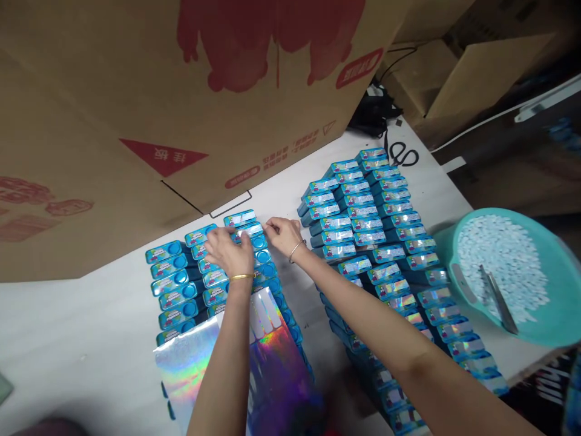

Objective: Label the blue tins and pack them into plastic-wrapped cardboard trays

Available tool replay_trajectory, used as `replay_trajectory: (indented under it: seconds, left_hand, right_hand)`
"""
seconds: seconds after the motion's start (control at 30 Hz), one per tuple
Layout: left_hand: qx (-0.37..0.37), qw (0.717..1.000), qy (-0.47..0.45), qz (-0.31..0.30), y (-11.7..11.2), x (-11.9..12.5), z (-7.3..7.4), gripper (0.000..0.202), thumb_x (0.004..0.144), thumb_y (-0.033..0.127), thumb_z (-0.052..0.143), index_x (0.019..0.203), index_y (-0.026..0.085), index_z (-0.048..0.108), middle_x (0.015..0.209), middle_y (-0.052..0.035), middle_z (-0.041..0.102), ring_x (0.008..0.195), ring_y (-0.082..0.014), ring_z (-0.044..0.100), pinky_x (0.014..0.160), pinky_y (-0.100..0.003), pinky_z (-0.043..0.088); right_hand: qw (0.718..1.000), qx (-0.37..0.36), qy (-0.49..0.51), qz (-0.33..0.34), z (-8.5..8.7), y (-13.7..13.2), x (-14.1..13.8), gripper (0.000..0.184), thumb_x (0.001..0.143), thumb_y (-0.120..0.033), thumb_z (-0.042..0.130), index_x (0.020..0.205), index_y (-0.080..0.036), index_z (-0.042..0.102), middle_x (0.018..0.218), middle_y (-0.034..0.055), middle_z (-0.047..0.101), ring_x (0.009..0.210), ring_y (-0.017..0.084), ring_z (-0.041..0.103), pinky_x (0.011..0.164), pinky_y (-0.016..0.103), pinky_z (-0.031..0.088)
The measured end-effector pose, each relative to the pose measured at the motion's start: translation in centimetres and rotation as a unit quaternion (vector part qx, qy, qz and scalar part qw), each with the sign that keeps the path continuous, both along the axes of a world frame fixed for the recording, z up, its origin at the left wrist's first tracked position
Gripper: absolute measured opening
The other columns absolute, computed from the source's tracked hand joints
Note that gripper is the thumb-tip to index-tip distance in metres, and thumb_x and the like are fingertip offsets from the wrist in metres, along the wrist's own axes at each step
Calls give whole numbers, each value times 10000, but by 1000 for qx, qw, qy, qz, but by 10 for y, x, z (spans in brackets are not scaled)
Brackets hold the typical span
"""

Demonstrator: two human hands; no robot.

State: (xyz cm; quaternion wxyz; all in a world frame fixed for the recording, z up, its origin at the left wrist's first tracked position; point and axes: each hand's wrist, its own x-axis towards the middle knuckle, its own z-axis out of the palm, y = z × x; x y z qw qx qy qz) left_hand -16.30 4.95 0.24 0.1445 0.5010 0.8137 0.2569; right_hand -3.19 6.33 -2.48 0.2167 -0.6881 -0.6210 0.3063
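Observation:
My left hand [229,251] lies over the far end of the left group of small blue printed boxes [175,266]. Its fingers are bent and the thumb is apart, touching the box tops. Just to its right, my right hand [284,235] is closed in a pinch beside a box with a shiny strip across its top [249,231]. What the pinch holds, if anything, is too small to make out. Iridescent sticker sheets [267,315] lie over the nearer boxes, partly under my left forearm. Several other boxes in this group show round blue circles on top.
Right of my hands stand rows of blue boxes [363,212] with shiny strips on top. A turquoise basin [560,303] holds small pale pieces [499,260] and a metal scoop [498,300]. Black scissors [403,154] lie behind. A large cardboard carton [113,109] walls off the table's far side.

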Motion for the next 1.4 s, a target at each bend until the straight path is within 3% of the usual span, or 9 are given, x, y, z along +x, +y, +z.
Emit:
replay_trajectory:
  seconds: [0.2, 0.37, 0.5, 0.6, 0.77, 0.93, 1.17, 1.3, 1.4]
  left_hand:
    - [-1, 1000, -1, 21, 3, -4, 1, 613, 624, 313, 737, 1147, 198, 439, 1188, -129, 462, 1164, -362, 416, 946, -556, 297]
    - [-22, 999, -13, 29, 6, -5, 2, 624, 640, 280, 728, 1192, 170, 460, 1225, -164, 473, 1179, -381, 422, 949, -561, 308]
    - [58, 986, -104, -117, -21, -48, 15, 236, 822, 267, 545, 1039, 177, 578, 1068, -95, 590, 1006, -236, 553, 902, -391, 402]
    - [76, 960, -80, -258, -66, -96, 29, 201, 895, 281, 450, 938, 194, 626, 928, -58, 637, 907, -192, 583, 844, -326, 422]
    - [-8, 924, 74, -376, -137, -134, 31, 234, 893, 276, 468, 1016, 208, 656, 932, -81, 648, 872, -225, 565, 776, -355, 404]
    - [-18, 912, 189, -364, -162, -129, 15, 299, 889, 227, 457, 1124, 214, 642, 980, -108, 656, 867, -254, 539, 739, -378, 373]
    - [0, 906, 178, -385, -183, -131, 17, 322, 870, 181, 463, 1147, 245, 615, 1238, -120, 606, 1054, -282, 537, 806, -403, 368]
    - [22, 911, 151, -383, -214, -123, 41, 194, 854, 199, 523, 1010, 227, 634, 1230, -122, 608, 1101, -277, 534, 851, -404, 348]
    - [41, 942, 59, -327, -234, -113, 73, 62, 833, 217, 586, 888, 220, 614, 978, -66, 679, 912, -209, 596, 801, -348, 357]
  right_hand:
    - [995, 47, 70, 50, -20, -24, -2, 416, 897, -150, 373, 1247, -219, 587, 843, 20, 627, 816, 166, 554, 788, 292, 361]
    - [987, -24, -88, 131, -12, -40, 3, 532, 848, -70, 397, 1352, -208, 497, 978, 76, 618, 952, 231, 511, 830, 354, 326]
    - [982, 47, -132, 126, 23, -61, -2, 465, 927, -165, 375, 1386, -148, 442, 1117, 125, 573, 1004, 264, 463, 844, 391, 310]
    - [970, 98, -101, 197, 47, -94, -26, 414, 976, -256, 340, 1365, -187, 463, 1081, 113, 577, 965, 252, 464, 817, 386, 317]
    - [945, 55, -97, 308, 45, -146, -70, 433, 985, -262, 346, 1410, -193, 387, 1020, 105, 592, 929, 251, 473, 750, 387, 353]
    - [947, 39, -125, 293, 30, -157, -80, 463, 991, -269, 337, 1440, -160, 322, 1039, 117, 581, 958, 253, 469, 765, 392, 366]
    - [947, 36, -136, 287, 36, -157, -80, 480, 988, -283, 341, 1457, -191, 295, 1055, 122, 565, 968, 260, 459, 789, 392, 367]
    - [950, 34, -132, 282, 36, -157, -81, 475, 978, -281, 366, 1438, -165, 332, 1069, 129, 568, 975, 265, 457, 805, 391, 369]
    - [957, 28, -103, 269, 36, -154, -80, 443, 973, -272, 377, 1403, -167, 388, 1083, 131, 575, 981, 262, 466, 832, 386, 367]
